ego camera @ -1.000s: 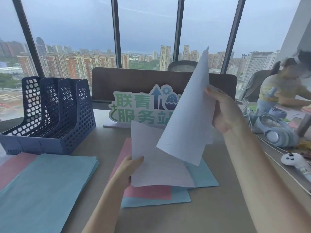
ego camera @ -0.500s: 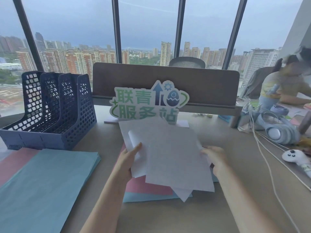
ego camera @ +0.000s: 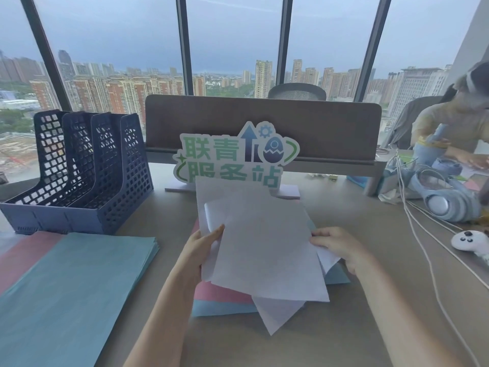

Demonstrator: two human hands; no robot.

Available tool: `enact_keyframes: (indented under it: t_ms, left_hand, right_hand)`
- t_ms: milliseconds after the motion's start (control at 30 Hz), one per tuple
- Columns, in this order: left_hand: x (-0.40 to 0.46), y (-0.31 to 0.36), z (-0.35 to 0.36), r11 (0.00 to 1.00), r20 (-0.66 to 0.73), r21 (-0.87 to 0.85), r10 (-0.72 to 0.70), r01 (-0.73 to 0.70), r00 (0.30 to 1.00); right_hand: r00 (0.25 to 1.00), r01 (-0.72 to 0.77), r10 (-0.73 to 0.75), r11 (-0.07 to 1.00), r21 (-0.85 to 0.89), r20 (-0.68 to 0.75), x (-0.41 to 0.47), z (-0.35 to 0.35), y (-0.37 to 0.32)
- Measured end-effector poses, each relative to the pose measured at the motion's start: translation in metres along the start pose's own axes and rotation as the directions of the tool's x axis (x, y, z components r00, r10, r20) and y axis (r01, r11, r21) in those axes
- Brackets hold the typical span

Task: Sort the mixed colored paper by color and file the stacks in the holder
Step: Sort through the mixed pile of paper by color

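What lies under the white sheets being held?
Under the white sheets, a pink sheet and blue sheets show at the edges. How many more lie beneath is hidden.

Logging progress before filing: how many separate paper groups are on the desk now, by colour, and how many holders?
White sheets, in both hands: 1
Blue sorted stack: 1
Pink sorted stack: 1
Mixed pink-and-blue pile: 1
File holder: 1
Total: 5
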State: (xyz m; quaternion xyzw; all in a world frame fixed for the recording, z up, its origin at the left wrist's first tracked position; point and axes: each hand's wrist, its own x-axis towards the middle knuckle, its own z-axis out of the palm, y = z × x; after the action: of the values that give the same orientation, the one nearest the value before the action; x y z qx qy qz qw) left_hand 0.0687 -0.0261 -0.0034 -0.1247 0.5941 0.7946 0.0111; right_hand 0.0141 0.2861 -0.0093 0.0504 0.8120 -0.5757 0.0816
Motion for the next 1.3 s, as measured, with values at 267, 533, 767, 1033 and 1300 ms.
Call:
enact_keyframes:
  t_ms: [267, 533, 767, 1033, 1300]
  left_hand:
    - [-0.001, 0.0, 0.001, 1.0, 0.066, 0.024, -0.012, 0.01, 0.998]
    - [0.002, -0.006, 0.003, 0.986, 0.126, 0.168, 0.0, -0.022, 0.992]
    - [0.003, -0.01, -0.001, 0.989, 0.233, 0.14, -0.084, 0.052, 0.969]
    - [0.007, -0.015, 0.0, 0.958, 0.14, 0.238, -0.196, 0.159, 0.971]
    - [0.005, -0.017, -0.002, 0.984, 0.261, 0.177, -0.045, -0.002, 0.964]
  right_hand:
    - [0.999, -0.008, 0.006, 0.998, 0.057, 0.049, 0.002, 0.001, 0.006]
    - [0.999, -0.028, 0.031, 0.972, 0.233, -0.011, 0.003, 0.007, 0.009]
    - [0.99, 0.053, -0.041, 0.995, 0.082, -0.134, 0.007, 0.03, 0.011]
    - [0.994, 0.043, -0.061, 0.981, -0.189, -0.091, 0.013, 0.048, 0.016]
    - [0.969, 0.046, -0.164, 0.851, -0.523, -0.182, 0.008, 0.056, 0.007]
